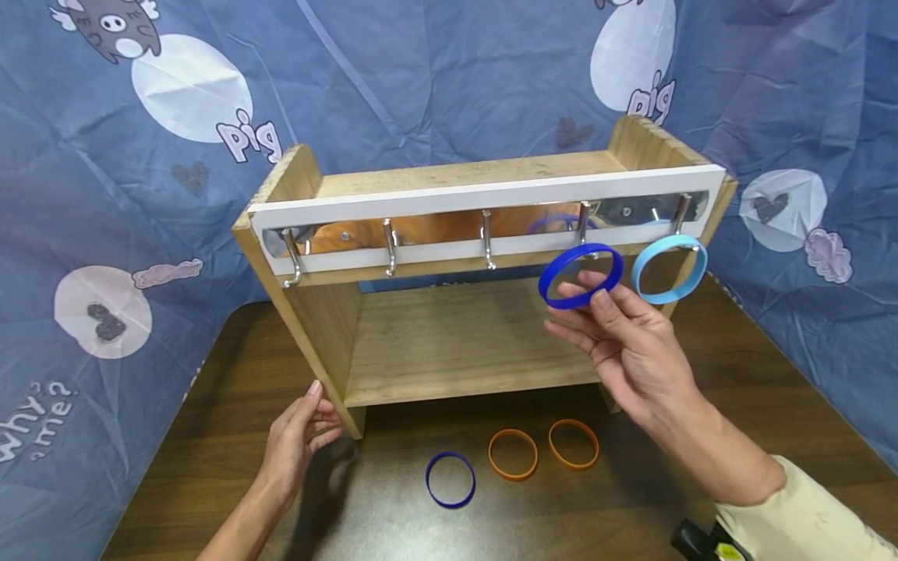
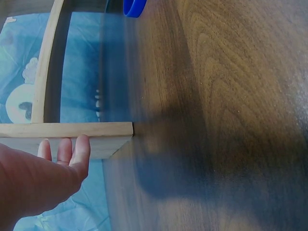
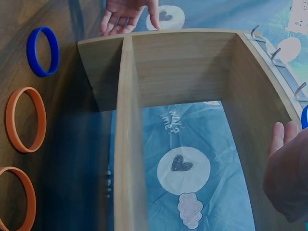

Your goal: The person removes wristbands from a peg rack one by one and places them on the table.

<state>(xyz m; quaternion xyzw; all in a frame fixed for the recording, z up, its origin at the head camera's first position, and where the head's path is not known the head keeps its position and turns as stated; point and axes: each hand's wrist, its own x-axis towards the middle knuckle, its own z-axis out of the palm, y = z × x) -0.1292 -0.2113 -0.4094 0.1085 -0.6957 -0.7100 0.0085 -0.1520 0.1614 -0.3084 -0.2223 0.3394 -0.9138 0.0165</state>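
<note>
My right hand (image 1: 641, 354) pinches a dark blue silicone wristband (image 1: 544, 287) between thumb and fingers. It holds the band in front of the wooden shelf's hook rail (image 1: 435, 202), near the second hook (image 1: 584, 222) from the right. A light blue wristband (image 1: 659, 298) hangs from the rightmost hook (image 1: 682, 212), just beside this hand. At the lower left, my left hand (image 1: 298, 440) touches the shelf's side panel (image 1: 309, 335) with its fingertips. In the left wrist view those fingers (image 2: 82, 149) lie against the panel's edge, fairly straight. Only the held band's edge shows in the right wrist view.
On the brown table (image 1: 393, 530) before the shelf lie another dark blue wristband (image 1: 452, 506) and two orange wristbands (image 1: 512, 476). Several bare metal hooks (image 1: 390, 248) line the rail. A printed blue cloth (image 1: 421, 86) hangs behind. A black object (image 1: 691, 539) stands at the lower right.
</note>
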